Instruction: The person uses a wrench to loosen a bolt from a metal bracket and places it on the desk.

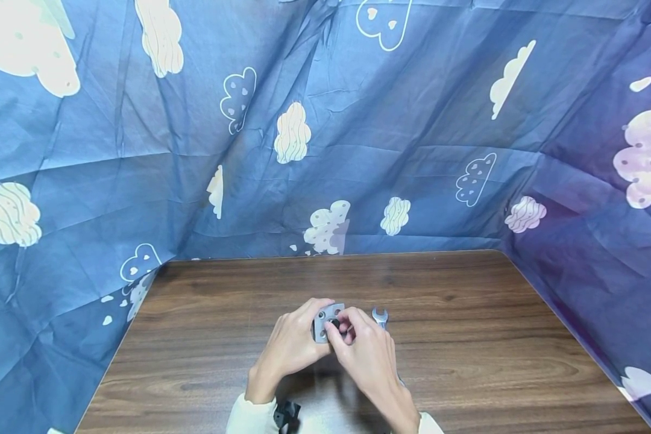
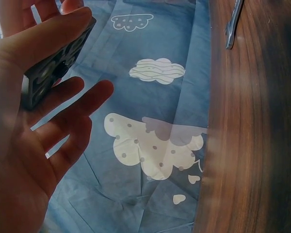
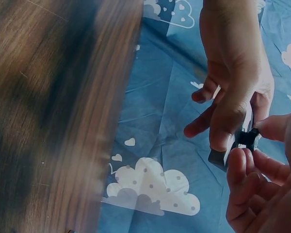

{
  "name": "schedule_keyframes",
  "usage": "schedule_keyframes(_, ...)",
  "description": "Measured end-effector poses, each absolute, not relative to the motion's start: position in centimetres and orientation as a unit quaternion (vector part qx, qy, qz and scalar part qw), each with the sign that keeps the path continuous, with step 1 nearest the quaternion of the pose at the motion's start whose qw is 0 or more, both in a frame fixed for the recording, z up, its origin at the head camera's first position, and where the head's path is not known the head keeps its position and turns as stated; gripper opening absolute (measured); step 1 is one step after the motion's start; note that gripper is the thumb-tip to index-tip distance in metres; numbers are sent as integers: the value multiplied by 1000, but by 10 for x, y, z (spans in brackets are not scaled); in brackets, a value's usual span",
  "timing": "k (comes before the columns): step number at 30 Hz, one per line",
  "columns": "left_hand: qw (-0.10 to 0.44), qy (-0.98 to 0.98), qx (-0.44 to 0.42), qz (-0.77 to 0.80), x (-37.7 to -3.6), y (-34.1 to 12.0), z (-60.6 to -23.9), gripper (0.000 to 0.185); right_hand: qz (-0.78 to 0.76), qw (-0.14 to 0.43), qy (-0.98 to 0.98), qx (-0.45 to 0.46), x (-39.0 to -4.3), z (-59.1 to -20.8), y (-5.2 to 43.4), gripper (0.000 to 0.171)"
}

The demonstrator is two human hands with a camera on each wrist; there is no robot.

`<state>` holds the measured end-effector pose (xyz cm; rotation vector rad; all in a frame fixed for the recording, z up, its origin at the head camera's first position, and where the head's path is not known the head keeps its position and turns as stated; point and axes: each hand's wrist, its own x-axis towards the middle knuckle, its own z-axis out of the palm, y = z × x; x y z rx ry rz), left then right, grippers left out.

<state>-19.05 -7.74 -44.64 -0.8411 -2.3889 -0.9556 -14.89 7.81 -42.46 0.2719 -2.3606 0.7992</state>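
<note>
In the head view my left hand (image 1: 292,346) holds a small grey metal plate with holes (image 1: 318,330) above the table, gripping it by its edges. My right hand (image 1: 366,355) meets the plate's face and pinches a small black knob-like part (image 1: 334,323) between thumb and fingertips. The right wrist view shows that black part (image 3: 247,139) standing out from the plate; its exact kind cannot be made out. Seen from the left wrist, the plate (image 2: 63,65) is dark and edge-on, with the thumb across it and the other left fingers (image 2: 70,121) spread below.
An open-ended wrench (image 1: 380,317) lies on the wooden table (image 1: 466,337) just beyond my right hand, its shaft partly hidden by that hand. Blue cloud-patterned cloth (image 1: 347,150) hangs at the back and both sides. A black object (image 1: 287,416) sits by the left sleeve.
</note>
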Motion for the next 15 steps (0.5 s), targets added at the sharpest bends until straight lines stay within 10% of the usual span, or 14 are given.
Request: schedule_keyframes(15, 218, -863, -301, -342, -191, -77, -447, 62, 315, 309, -888, 131, -148, -424, 79, 18)
